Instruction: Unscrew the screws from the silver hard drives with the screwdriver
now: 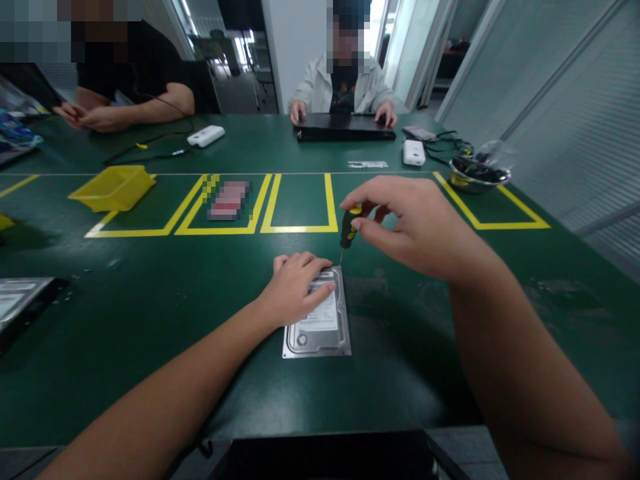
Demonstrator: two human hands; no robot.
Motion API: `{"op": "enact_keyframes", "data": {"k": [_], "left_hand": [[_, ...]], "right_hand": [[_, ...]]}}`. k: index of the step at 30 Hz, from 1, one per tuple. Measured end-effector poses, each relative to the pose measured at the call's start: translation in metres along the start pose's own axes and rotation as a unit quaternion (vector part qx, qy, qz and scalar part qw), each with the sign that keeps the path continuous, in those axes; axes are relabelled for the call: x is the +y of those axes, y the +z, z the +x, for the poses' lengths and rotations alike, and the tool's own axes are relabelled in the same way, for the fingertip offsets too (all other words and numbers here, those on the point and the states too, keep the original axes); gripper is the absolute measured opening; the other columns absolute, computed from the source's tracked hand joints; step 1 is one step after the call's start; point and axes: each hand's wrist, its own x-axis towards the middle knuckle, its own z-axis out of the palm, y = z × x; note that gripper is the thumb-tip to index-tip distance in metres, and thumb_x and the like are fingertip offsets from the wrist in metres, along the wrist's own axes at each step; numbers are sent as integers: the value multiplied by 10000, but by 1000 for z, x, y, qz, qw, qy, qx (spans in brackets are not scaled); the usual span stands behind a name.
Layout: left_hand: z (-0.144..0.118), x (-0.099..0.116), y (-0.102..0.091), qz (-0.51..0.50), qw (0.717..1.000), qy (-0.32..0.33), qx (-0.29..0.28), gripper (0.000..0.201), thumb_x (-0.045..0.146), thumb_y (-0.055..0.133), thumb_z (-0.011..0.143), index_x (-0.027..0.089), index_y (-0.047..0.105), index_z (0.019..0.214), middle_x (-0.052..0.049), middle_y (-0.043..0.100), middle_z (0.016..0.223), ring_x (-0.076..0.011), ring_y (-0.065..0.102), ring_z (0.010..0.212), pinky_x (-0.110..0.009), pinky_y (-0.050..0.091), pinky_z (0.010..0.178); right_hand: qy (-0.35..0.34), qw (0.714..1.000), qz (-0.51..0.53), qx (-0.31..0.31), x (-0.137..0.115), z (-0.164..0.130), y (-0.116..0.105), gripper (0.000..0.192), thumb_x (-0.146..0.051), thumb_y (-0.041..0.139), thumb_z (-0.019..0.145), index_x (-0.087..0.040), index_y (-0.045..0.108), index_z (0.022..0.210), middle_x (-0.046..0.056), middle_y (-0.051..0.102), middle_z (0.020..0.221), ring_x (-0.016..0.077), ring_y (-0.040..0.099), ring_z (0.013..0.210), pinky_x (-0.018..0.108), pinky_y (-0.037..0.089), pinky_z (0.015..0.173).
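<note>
- Head view shows your left hand pressed flat, fingers together, on the far half of the hard drive, which lies on the green table just in front of you.
- Your right hand pinches the screwdriver handle between thumb and fingertips; its tip sits at the drive's far right corner.
- Keep the shaft upright over the screw, I judge, so the tip does not slip out.
- Bear down lightly while you twist, and keep the left palm heavy so the drive cannot turn.
- Yellow bin and metal bowl stand well apart, across the yellow tape lines.
</note>
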Motion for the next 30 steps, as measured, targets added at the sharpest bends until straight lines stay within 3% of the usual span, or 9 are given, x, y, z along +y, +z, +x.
{"op": "enact_keyframes", "data": {"k": [10,25,30], "left_hand": [[0,-1,1,-2,1000,0,2,423,506,456,958,240,585,1260,-85,636,1147,-282,548,1064,-460,317,917],[0,-2,3,2,1000,1,7,401,494,467,962,251,570,1264,-70,631,1155,-274,545,1087,-445,305,910],[0,-1,3,1,1000,0,7,410,494,466,960,243,577,1265,-80,635,1152,-280,546,1079,-452,312,917]], "right_hand": [[-13,1000,15,-10,0,-1,1,301,-103,517,807,-232,690,1017,36,709,1050,212,645,983,340,488,882],[-8,999,-40,-16,-5,0,-1,270,-225,545,876,-203,733,1069,69,696,982,231,624,926,360,459,826],[-12,998,-56,-5,-4,0,1,242,-247,544,895,-171,727,1034,74,683,957,198,608,850,326,432,785]]}}
